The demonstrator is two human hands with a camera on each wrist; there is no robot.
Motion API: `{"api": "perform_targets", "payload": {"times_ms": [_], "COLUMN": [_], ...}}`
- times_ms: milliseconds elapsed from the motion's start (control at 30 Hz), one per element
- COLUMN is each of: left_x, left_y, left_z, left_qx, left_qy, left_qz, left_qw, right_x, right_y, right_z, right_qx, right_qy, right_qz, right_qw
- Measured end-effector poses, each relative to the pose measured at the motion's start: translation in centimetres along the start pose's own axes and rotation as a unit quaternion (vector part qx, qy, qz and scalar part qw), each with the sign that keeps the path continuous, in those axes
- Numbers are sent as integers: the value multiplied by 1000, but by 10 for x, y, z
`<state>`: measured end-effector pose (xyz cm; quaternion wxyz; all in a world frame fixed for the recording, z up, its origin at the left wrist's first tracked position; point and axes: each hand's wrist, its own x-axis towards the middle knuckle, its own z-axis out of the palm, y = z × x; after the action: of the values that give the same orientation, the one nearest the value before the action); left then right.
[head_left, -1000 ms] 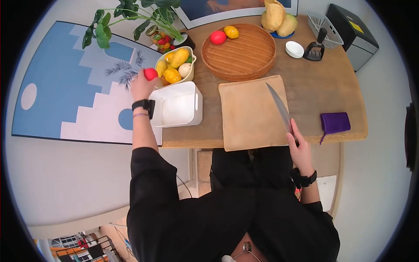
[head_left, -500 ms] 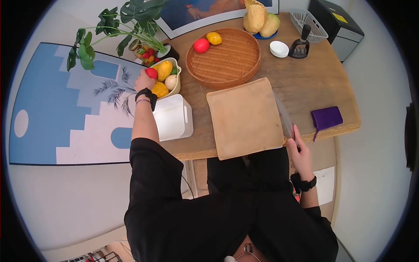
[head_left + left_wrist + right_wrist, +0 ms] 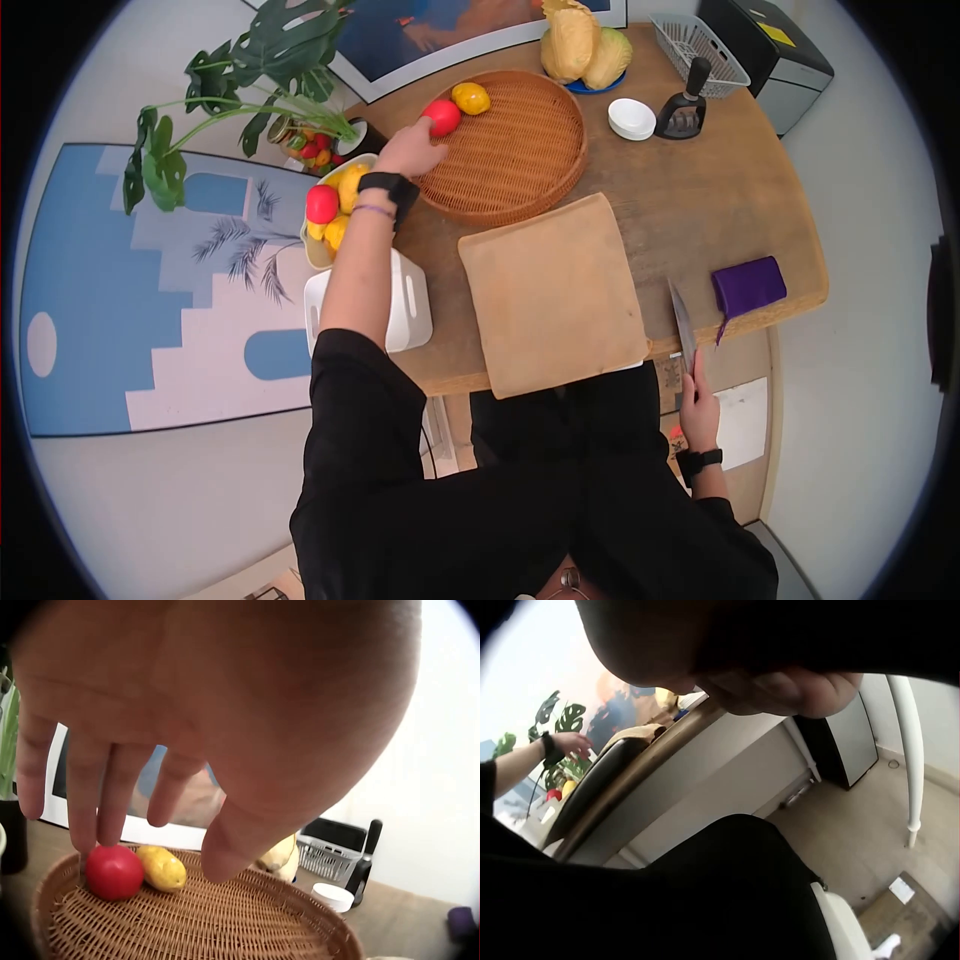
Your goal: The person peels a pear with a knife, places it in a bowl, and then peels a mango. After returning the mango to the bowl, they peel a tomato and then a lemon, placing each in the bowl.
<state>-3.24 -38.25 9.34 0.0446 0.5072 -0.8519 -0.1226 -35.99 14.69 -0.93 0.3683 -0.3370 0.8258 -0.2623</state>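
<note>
The left hand (image 3: pixel 411 152) reaches over the left rim of a round wicker tray (image 3: pixel 520 150), its fingers spread and hanging by a red fruit (image 3: pixel 115 872). Beside that fruit lies a yellow one (image 3: pixel 161 868). A second red fruit (image 3: pixel 322 204) rests on the yellow fruits in the cream bowl (image 3: pixel 318 254), under the left forearm. At the table's front edge the right hand (image 3: pixel 700 415) grips a knife (image 3: pixel 683 322) by its handle, blade pointing away from the body; in the right wrist view its fingers (image 3: pixel 802 691) are curled.
A tan board (image 3: pixel 555 295) lies at the front middle, a white bin (image 3: pixel 410 305) left of it. Purple pouch (image 3: pixel 750 286) at right; white bowl (image 3: pixel 632 119), black-handled tool (image 3: pixel 684 108), grey basket (image 3: pixel 700 55) and cabbages (image 3: pixel 585 50) behind. A plant (image 3: pixel 285 50) leans in at left.
The left hand has let go of the red fruit in the cream bowl and moved right to the wicker tray. The right hand has drawn the knife back toward the body, away from the board.
</note>
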Motion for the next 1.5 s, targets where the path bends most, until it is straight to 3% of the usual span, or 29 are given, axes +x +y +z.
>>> {"api": "perform_targets", "payload": {"times_ms": [67, 133, 233, 300, 367, 400, 467, 533, 567, 633, 667, 733, 767, 833, 900, 967, 1000, 1067, 1100, 1133, 1200, 1300, 1367, 1400, 1433, 1500], "left_x": [37, 72, 109, 122, 161, 166, 163, 170, 170, 164, 159, 132, 114, 67, 19, -33, -45, -60, -57, -52, -52, -52, -45, -41, -37, -15], "left_y": [4, 5, 20, 18, 1, -15, 9, 9, 9, 25, 31, 50, 63, 92, 119, 138, 140, 131, 126, 126, 122, 105, 91, 81, 68, 29], "left_z": [25, 49, 77, 93, 115, 142, 137, 144, 143, 130, 123, 111, 102, 74, 49, 62, 76, 113, 126, 125, 128, 115, 101, 90, 87, 89], "left_qx": [71, 78, -12, -35, -69, -82, -173, -182, -179, -147, -143, -97, -97, -182, -197, -245, -250, -116, -42, -47, -48, -38, -23, 31, 84, 98], "left_qy": [23, 31, 32, 30, 49, 61, 55, 63, 67, 83, 88, 156, 146, 147, 103, 93, 95, 120, 162, 169, 136, 129, 140, 140, 136, 123], "left_qz": [-29, -31, -93, -92, -92, -96, -181, -186, -187, -146, -148, 8, 1, 82, 34, -6, -6, 56, 68, 70, 19, 17, 11, -42, -96, -103], "left_qw": [997, 996, 995, 995, 992, 990, 967, 964, 963, 975, 975, 983, 985, 969, 974, 965, 964, 984, 984, 982, 989, 991, 990, 989, 982, 982], "right_x": [5, 15, 10, 11, 20, 22, 12, 9, 10, 20, 17, 10, 16, 12, 13, 11, 15, 16, 15, 11, 1, 8, 18, 18, 12, 4], "right_y": [23, 40, 24, 26, 44, 41, 20, 13, 27, 22, 19, 22, 31, 33, 28, 36, 42, 42, 40, 36, 26, 26, 52, 49, 42, 17], "right_z": [12, 17, -2, -1, 10, 7, 0, -4, 4, 5, 1, 2, 11, 12, 13, 20, 29, 31, 30, 26, 18, 22, 34, 35, 31, 17], "right_qx": [12, 45, 31, 37, 39, 35, 62, 63, 47, 37, 29, 18, 28, 39, 17, -16, -10, -7, -9, -15, -30, -16, -15, -8, -4, 8], "right_qy": [37, 75, 23, 26, 77, 77, 29, -14, 20, 55, 33, 0, 45, 67, 38, 22, 79, 143, 138, 119, 81, 74, 155, 158, 135, 66], "right_qz": [-32, -121, -41, -56, -157, -145, -63, 16, -43, -114, -75, -27, -80, -97, -23, 16, -55, -140, -143, -119, -71, -57, -183, -191, -151, -48], "right_qw": [999, 989, 998, 997, 984, 986, 996, 998, 998, 991, 996, 999, 995, 992, 999, 999, 995, 980, 980, 986, 994, 995, 971, 969, 979, 997]}}
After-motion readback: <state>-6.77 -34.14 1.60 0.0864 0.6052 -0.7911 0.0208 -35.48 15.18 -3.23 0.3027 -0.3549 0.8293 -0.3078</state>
